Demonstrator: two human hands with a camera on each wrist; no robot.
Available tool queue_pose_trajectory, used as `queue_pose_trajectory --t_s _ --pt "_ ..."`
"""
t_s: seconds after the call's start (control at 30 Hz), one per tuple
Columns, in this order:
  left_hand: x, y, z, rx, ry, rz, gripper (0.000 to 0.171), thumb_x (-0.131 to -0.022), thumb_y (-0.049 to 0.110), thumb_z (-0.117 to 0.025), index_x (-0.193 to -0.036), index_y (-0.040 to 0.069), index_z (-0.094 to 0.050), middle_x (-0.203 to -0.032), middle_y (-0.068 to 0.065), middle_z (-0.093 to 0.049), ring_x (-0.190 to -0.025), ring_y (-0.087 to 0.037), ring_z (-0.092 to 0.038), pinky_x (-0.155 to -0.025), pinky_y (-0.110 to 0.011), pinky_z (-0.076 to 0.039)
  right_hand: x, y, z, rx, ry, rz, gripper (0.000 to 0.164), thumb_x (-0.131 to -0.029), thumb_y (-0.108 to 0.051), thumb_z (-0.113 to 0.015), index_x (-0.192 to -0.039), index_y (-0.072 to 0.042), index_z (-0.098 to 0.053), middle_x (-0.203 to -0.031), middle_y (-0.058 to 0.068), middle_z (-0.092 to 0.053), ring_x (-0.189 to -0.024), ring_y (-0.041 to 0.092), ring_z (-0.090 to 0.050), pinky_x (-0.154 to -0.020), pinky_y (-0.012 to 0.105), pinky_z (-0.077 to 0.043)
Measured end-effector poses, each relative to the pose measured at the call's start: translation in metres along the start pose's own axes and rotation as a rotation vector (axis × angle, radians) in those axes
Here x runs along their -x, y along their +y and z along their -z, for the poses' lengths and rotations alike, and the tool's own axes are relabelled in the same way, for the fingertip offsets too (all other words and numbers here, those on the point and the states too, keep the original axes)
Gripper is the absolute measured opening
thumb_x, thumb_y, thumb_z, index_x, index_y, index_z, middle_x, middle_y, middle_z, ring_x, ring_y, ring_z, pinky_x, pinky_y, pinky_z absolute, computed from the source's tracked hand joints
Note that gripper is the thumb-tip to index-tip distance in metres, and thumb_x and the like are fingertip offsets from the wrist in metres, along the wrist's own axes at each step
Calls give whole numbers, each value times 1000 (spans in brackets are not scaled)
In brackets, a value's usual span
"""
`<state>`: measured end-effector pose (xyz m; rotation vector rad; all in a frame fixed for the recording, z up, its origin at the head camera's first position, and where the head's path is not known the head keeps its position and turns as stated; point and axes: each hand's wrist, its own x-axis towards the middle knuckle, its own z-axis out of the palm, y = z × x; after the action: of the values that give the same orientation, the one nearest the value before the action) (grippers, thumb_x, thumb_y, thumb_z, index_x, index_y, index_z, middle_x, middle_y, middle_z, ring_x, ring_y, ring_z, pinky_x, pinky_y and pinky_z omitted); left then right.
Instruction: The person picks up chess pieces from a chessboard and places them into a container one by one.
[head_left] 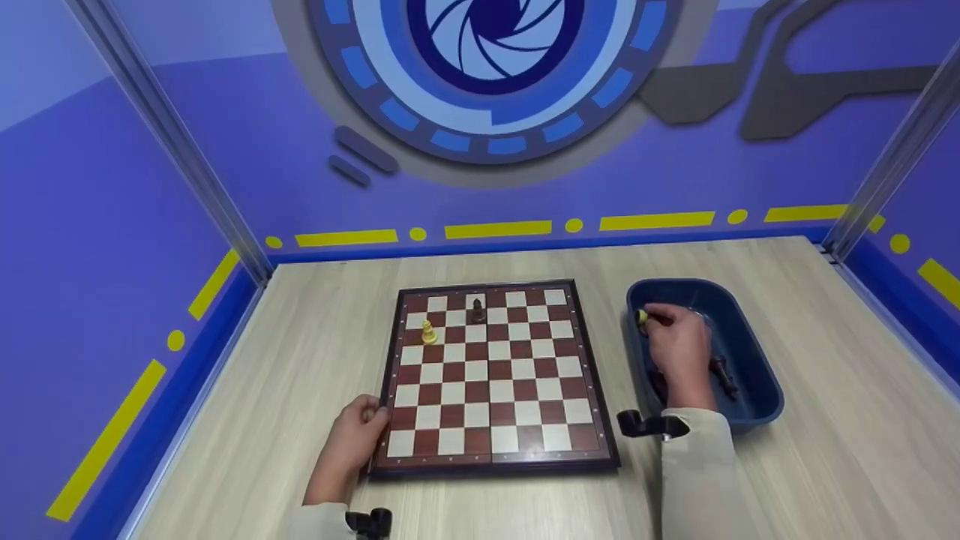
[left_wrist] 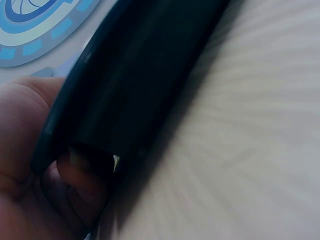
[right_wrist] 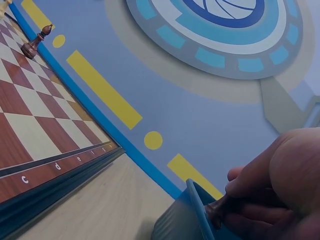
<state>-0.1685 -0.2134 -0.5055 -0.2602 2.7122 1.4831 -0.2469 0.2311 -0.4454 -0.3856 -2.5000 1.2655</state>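
Left hand (head_left: 356,435): lower left of the head frame, curled around the board's edge.
Light piece (head_left: 428,332): stood upright, left of centre.
Dark piece (head_left: 478,311): upright, just right of it.
Chessboard (head_left: 525,367): lower centre, left of the right hand and its chessman.
Held piece (right_wrist: 216,211): dark, right of centre in the head frame, near the tray's left rim; we could not tell its long axis.
Right hand (head_left: 679,349): the nearer one, fingers narrow, pinching that piece.
Tray (head_left: 752,379): lower right, beneath this hand.
Lying piece (head_left: 724,376): inside, long axis slanting down rightward.
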Motion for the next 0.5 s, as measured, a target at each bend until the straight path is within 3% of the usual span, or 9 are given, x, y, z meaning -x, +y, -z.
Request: queue_pose_trajectory --t_s 0.5 --pt "0 0 0 0 2 -3 17 -95 15 -52 -102 2 -59 -65 3 -46 -56 -12 -42 -51 -26 -37 -1 -1 -2 0 7 10 28 -94 -14 -53 -116 -8 -69 -115 17 -67 -106 30 -61 -91 45 -45"
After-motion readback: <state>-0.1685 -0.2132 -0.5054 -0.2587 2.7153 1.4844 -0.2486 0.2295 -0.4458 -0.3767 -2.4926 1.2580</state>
